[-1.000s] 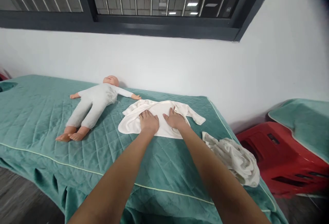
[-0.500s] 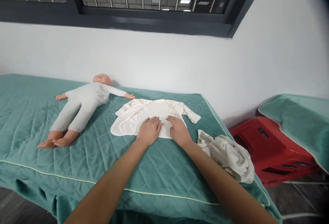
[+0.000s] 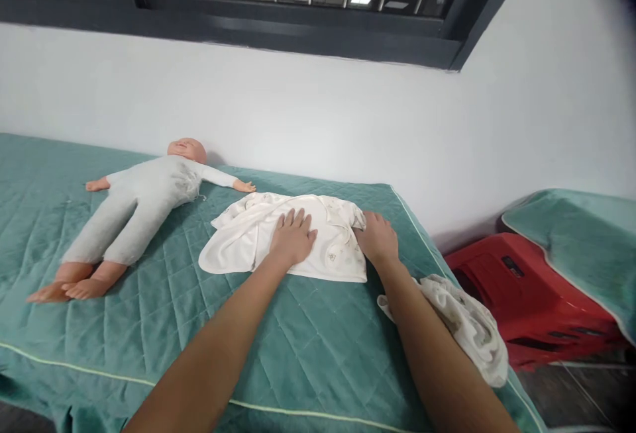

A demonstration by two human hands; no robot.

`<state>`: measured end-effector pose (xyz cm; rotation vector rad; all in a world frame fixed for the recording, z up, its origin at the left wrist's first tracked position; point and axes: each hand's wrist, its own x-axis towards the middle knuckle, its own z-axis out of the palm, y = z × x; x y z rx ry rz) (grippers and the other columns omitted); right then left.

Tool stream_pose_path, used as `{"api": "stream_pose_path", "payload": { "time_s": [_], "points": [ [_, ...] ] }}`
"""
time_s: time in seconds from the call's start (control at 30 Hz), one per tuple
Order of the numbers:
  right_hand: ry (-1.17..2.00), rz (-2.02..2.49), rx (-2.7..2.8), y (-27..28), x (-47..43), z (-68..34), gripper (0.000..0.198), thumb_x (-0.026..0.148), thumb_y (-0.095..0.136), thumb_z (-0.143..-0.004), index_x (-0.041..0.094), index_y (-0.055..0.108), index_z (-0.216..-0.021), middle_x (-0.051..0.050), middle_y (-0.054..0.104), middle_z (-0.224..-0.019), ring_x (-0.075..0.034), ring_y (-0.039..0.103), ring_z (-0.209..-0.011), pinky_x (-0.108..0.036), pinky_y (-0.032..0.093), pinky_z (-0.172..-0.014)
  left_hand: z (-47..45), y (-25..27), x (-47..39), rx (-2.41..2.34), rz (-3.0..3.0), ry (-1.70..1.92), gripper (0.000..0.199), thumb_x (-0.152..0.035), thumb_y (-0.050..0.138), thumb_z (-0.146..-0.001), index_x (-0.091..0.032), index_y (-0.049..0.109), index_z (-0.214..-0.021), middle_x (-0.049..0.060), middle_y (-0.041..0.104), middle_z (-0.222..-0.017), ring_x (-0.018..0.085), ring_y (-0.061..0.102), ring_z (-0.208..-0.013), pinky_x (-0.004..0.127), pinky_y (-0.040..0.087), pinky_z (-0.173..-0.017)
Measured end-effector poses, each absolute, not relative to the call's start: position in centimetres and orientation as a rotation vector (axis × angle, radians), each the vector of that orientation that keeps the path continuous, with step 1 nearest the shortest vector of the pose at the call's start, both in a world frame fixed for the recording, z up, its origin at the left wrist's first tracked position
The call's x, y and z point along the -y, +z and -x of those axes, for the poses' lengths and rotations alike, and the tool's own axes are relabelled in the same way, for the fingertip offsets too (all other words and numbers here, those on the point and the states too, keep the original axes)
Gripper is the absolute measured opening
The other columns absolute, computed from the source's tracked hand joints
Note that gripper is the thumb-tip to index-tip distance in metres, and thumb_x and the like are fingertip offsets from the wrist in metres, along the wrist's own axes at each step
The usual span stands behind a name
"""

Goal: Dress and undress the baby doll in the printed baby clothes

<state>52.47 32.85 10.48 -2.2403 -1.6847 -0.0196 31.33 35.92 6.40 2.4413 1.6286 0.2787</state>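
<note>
A small white baby shirt (image 3: 231,247) lies spread on the green quilted cover (image 3: 308,334), its front overlapped and small prints showing near its right side. My left hand (image 3: 293,241) rests flat on the middle of the shirt, fingers spread. At the shirt's right edge, my right hand (image 3: 378,238) is closed around the sleeve, most of which it hides. A baby doll (image 3: 142,198) with a pale cloth body lies on its back to the left, one of its hands close to the shirt.
A crumpled white printed garment (image 3: 470,327) lies by my right forearm, partly covered by it. Beyond the bed's right edge are a red plastic stool (image 3: 536,294) and another green cover (image 3: 586,241). The white wall (image 3: 308,115) with a barred window borders the back.
My right hand has moved right, from the shirt's middle to its sleeve, and closed there. The right front panel now lies folded over. My left hand has spread its fingers; the view has shifted slightly.
</note>
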Motion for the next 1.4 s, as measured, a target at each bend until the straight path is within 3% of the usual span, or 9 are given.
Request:
{"api": "stream_pose_path", "payload": {
  "time_s": [0.13,0.3,0.57,0.73,0.9,1.0,1.1,1.2,1.4],
  "points": [
    [-0.016,2.263,1.496,10.2,-32.9,-54.5,0.033,0.024,0.042,-0.091,0.020,0.063,-0.116,-0.011,0.064,-0.110,-0.026,0.058,-0.101,-0.037,0.044,-0.087,-33.1,6.3,-37.3,-1.480,-2.518,0.313,0.064,-0.049,0.017,-0.097,-0.021,0.032,-0.152,0.001,0.020,-0.162,0.027,0.013,-0.151,0.051,0.012,-0.123],
    [-0.413,2.031,1.148,10.4,-33.4,-56.1,0.038,0.016,0.048,-0.082,0.013,0.058,-0.119,-0.017,0.055,-0.124,-0.031,0.047,-0.117,-0.043,0.038,-0.099,-34.9,6.3,-38.9,-1.343,-2.560,0.339,0.062,-0.049,0.022,-0.097,-0.020,0.034,-0.150,0.001,0.023,-0.161,0.025,0.016,-0.151,0.052,0.011,-0.124],
    [0.007,2.139,0.950,8.9,-34.3,-57.7,0.053,0.035,0.061,-0.079,0.004,0.053,-0.122,-0.026,0.055,-0.121,-0.036,0.048,-0.119,-0.046,0.037,-0.101,-34.7,6.8,-39.7,-1.180,-2.451,0.498,0.062,-0.057,0.029,-0.096,-0.026,0.033,-0.150,0.003,0.038,-0.156,0.023,0.028,-0.147,0.051,0.013,-0.123],
    [0.109,2.110,0.875,8.4,-34.6,-59.5,0.040,0.045,0.058,-0.082,0.013,0.060,-0.104,-0.018,0.065,-0.095,-0.031,0.060,-0.091,-0.043,0.044,-0.086,-34.3,6.7,-39.5,-1.087,-2.381,0.563,0.045,-0.053,0.035,-0.096,-0.029,0.062,-0.124,0.000,0.053,-0.145,0.020,0.038,-0.141,0.050,0.016,-0.122],
    [0.145,1.957,0.894,7.8,-35.1,-58.9,0.031,0.041,0.059,-0.077,0.016,0.061,-0.094,-0.011,0.067,-0.087,-0.026,0.060,-0.081,-0.039,0.047,-0.080,-34.7,7.1,-38.9,-0.977,-2.299,0.637,0.041,-0.047,0.044,-0.094,-0.031,0.060,-0.128,0.001,0.057,-0.140,0.021,0.046,-0.135,0.051,0.014,-0.122],
    [0.080,1.797,0.926,8.3,-35.0,-57.9,0.030,0.038,0.051,-0.083,0.017,0.059,-0.102,-0.008,0.066,-0.093,-0.021,0.061,-0.085,-0.034,0.047,-0.083,-34.8,7.4,-38.5,-0.871,-2.165,0.703,0.040,-0.044,0.049,-0.092,-0.029,0.061,-0.128,0.002,0.063,-0.133,0.021,0.058,-0.121,0.049,0.013,-0.123],
    [-0.186,1.589,0.978,8.9,-34.7,-57.5,0.029,0.032,0.042,-0.087,0.016,0.058,-0.106,-0.009,0.062,-0.105,-0.020,0.057,-0.100,-0.035,0.043,-0.095,-34.9,7.5,-38.5,-0.847,-1.978,0.752,0.039,-0.043,0.056,-0.089,-0.023,0.065,-0.122,0.006,0.068,-0.124,0.021,0.064,-0.111,0.044,0.028,-0.118],
    [-0.215,1.689,0.983,8.6,-34.8,-58.0,0.031,0.024,0.045,-0.076,0.014,0.059,-0.102,-0.014,0.059,-0.110,-0.026,0.052,-0.112,-0.042,0.035,-0.104,-34.9,7.5,-38.7,-0.854,-1.821,0.836,0.038,-0.039,0.059,-0.086,-0.019,0.067,-0.118,0.008,0.066,-0.125,0.022,0.061,-0.115,0.036,0.042,-0.107],
    [-0.016,1.842,1.043,7.1,-35.7,-57.5,0.035,0.024,0.051,-0.070,0.012,0.060,-0.102,-0.017,0.061,-0.110,-0.031,0.052,-0.111,-0.048,0.034,-0.105,-34.7,8.3,-38.8,-0.970,-1.499,0.926,0.044,-0.038,0.066,-0.082,-0.021,0.064,-0.123,0.008,0.069,-0.115,0.023,0.063,-0.108,0.039,0.044,-0.105]
  ]
}}
